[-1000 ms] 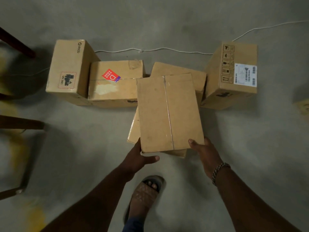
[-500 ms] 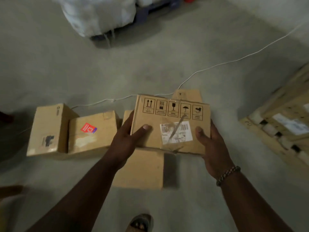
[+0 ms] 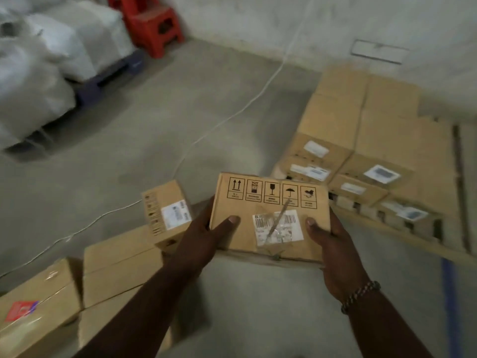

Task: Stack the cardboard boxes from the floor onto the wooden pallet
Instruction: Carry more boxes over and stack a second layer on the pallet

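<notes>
Both hands, left (image 3: 204,235) and right (image 3: 333,244), gripped one box (image 3: 268,215); pallet (image 3: 402,236) beyond it seemingly part-loaded; four boxes (image 3: 118,264) remained floor-bound.

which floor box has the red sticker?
The box at the far lower left, with a red sticker on top. The other floor boxes show plain cardboard or white labels, like the upright one.

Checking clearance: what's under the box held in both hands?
Under the held box, bare concrete floor shows in front of its lower edge. The left hand and right hand grip its sides. Its underside and the floor behind it are hidden.
</notes>
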### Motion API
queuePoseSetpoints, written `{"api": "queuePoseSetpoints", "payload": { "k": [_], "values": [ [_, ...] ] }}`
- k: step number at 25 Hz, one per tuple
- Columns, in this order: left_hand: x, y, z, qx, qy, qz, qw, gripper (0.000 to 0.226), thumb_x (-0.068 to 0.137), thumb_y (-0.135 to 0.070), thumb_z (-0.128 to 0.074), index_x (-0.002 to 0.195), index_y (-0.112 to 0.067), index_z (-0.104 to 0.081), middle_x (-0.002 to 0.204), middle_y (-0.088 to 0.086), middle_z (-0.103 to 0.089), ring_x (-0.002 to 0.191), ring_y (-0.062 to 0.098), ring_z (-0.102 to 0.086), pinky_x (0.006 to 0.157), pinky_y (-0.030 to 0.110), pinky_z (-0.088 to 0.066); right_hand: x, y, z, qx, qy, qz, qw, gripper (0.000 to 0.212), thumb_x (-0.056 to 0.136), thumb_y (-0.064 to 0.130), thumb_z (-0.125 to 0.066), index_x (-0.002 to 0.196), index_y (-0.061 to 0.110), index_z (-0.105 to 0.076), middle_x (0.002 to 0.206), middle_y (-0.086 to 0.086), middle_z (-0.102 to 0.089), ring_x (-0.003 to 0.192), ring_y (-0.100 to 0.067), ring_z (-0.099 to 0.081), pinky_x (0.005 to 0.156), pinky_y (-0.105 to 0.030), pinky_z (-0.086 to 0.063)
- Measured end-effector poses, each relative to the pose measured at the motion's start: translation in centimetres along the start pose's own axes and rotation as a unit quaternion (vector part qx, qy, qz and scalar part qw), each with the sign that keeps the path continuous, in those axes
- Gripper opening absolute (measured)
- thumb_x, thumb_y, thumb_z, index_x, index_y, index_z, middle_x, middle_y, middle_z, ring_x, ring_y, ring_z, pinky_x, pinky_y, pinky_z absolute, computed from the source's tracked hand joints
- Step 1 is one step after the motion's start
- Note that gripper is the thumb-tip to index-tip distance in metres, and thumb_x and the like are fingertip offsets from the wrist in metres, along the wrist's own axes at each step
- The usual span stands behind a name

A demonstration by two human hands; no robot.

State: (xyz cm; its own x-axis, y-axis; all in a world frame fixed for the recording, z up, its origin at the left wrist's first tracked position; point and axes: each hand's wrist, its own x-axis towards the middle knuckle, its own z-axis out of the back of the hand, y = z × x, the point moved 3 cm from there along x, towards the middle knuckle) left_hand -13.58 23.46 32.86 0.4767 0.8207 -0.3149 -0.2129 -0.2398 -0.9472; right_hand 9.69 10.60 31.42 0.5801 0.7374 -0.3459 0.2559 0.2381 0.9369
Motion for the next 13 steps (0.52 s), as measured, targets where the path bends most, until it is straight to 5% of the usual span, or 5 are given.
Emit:
{"api": "queuePoseSetpoints", "payload": {
  "k": [4,8,13],
  "values": [
    [5.7,-2.7,-15.1,0.005,0.083,-0.011,0.996,0.051,0.094,-0.044,-0.069,0.142,-0.047,-0.053,0.133,-0.012,-0.069,0.121,0.016,-0.068,0.099,0.046,-0.056,4.0,2.9,14.7,0.015,-0.064,0.012,0.998,0.044,0.1,0.019,-0.065,0.14,0.036,-0.061,0.13,0.01,-0.072,0.124,-0.021,-0.065,0.105,-0.054,-0.051],
    [10.5,-5.9,-28.5,0.024,0.116,0.001,0.993,0.043,0.096,-0.034,-0.071,0.136,-0.042,-0.057,0.126,-0.016,-0.07,0.116,0.011,-0.068,0.094,0.036,-0.057,7.3,6.6,27.2,0.0,-0.139,0.025,0.99,0.043,0.097,0.02,-0.067,0.137,0.035,-0.063,0.126,0.011,-0.073,0.122,-0.02,-0.065,0.099,-0.048,-0.054],
    [17.0,-10.2,-41.8,0.045,0.141,0.019,0.989,0.052,0.086,-0.028,-0.081,0.132,-0.026,-0.056,0.128,-0.011,-0.066,0.115,0.01,-0.064,0.094,0.035,-0.056,11.6,12.4,39.6,-0.026,-0.188,0.032,0.981,0.042,0.096,0.023,-0.068,0.137,0.032,-0.063,0.128,0.006,-0.072,0.12,-0.024,-0.067,0.098,-0.057,-0.055]
  ]
}}
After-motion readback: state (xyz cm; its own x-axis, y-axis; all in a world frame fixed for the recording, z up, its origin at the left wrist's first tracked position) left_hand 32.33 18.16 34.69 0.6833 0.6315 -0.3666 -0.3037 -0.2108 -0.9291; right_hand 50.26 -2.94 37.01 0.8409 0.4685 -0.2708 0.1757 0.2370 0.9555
